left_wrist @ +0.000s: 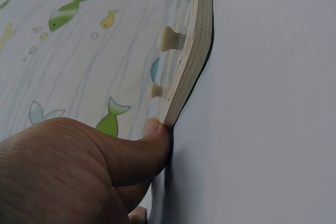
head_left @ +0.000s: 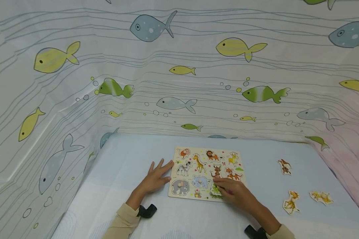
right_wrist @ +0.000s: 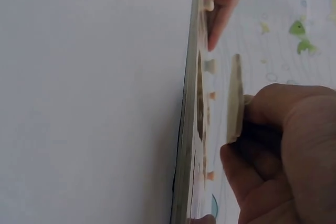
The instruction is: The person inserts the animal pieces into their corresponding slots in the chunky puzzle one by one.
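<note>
Centrally, one wooden animal puzzle board [head_left: 204,193] lies flat on the desk [head_left: 131,159], its left edge touched by the left hand [head_left: 155,179], fingers spread wide. One green piece [head_left: 215,190], its knob pinched in the fingers of the right hand [head_left: 234,192], hangs just above the board's near right part, not touching it. Rightward on the desk lie three loose items: brown piece [head_left: 285,167], spotted orange piece [head_left: 291,203], yellow piece [head_left: 321,198].
</note>
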A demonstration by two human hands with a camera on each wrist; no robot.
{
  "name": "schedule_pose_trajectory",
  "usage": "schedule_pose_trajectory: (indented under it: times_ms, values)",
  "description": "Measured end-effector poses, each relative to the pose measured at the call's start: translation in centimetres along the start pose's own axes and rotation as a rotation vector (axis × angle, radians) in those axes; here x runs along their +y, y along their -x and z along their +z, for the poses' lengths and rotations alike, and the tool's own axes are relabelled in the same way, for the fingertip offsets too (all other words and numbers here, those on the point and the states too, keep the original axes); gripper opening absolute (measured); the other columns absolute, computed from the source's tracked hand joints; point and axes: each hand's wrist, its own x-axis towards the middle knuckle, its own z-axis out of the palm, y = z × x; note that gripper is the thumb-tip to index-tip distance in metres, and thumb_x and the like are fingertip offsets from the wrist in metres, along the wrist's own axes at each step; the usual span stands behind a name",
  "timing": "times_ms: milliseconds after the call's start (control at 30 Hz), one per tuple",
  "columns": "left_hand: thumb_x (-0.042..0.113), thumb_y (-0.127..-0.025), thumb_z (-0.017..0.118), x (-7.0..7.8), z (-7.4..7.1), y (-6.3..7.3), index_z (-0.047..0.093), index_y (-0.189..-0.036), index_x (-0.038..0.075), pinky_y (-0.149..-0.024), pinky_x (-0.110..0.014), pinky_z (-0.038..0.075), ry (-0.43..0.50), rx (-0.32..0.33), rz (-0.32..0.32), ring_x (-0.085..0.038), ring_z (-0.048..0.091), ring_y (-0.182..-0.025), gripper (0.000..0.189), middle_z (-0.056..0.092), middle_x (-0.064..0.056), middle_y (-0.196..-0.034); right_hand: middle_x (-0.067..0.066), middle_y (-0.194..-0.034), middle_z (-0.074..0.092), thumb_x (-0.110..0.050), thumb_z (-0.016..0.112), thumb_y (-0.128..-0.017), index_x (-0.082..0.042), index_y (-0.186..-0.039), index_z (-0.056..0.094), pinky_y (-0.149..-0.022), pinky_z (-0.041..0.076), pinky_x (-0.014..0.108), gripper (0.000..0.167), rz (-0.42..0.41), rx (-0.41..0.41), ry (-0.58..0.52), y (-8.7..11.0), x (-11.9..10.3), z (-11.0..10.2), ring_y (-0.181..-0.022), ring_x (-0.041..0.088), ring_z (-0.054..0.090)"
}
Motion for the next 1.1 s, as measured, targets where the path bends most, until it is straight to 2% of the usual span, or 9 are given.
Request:
schedule_pose_trajectory:
  times_ms: [100,200,300,800,1100]
  values:
    - [0.018,-0.095,0.066,0.0,0.0,0.0,0.04,-0.154,0.014,-0.124,-0.059,-0.01,0.0,0.006,0.003,-0.036,0.015,-0.155,0.065,0.037,-0.005,-0.16,0.011,-0.12,0.073,0.006,0.077,-0.08,-0.001,-0.111,0.075,-0.083,0.047,0.001,0.031,0.004,-0.01,0.021,0.1,0.0,0.3,-0.11,0.029,0.071]
    - [0.018,-0.095,0.066,-0.1,0.0,0.0,0.04,-0.154,0.014,-0.124,-0.059,-0.009,-0.002,0.008,0.001,-0.036,0.016,-0.155,0.065,0.037,-0.005,-0.16,0.009,-0.121,0.073,0.004,0.077,-0.081,-0.003,-0.112,0.075,-0.094,0.051,0.01,0.031,0.006,-0.027,0.043,0.2,0.1,0.5,-0.112,0.028,0.07]
    - [0.018,-0.095,0.066,-0.1,0.0,0.0,0.04,-0.154,0.014,-0.124,-0.059,-0.009,0.001,0.004,0.0,-0.036,0.015,-0.155,0.065,0.037,-0.005,-0.16,0.009,-0.121,0.073,0.003,0.078,-0.082,-0.004,-0.112,0.075,-0.094,0.054,0.016,0.031,-0.005,-0.035,0.064,0.3,0.2,0.6,-0.112,0.027,0.07]
    - [0.018,-0.095,0.066,-0.2,0.0,-0.2,0.04,-0.154,0.014,-0.124,-0.058,-0.01,0.0,0.004,0.006,-0.036,0.014,-0.155,0.065,0.037,-0.004,-0.161,0.005,-0.118,0.075,-0.001,0.08,-0.08,-0.007,-0.111,0.076,-0.098,0.041,0.001,0.032,0.007,-0.044,0.13,0.5,0.3,0.9,-0.108,0.024,0.072]
    - [0.018,-0.095,0.066,-0.3,0.1,-0.1,0.039,-0.154,0.014,-0.124,-0.057,-0.011,0.004,-0.005,-0.003,-0.035,0.014,-0.155,0.065,0.036,-0.004,-0.161,0.005,-0.117,0.075,-0.001,0.081,-0.079,-0.006,-0.109,0.077,-0.098,0.041,0.001,0.031,-0.012,-0.031,0.135,0.7,0.4,1.2,-0.107,0.024,0.072]
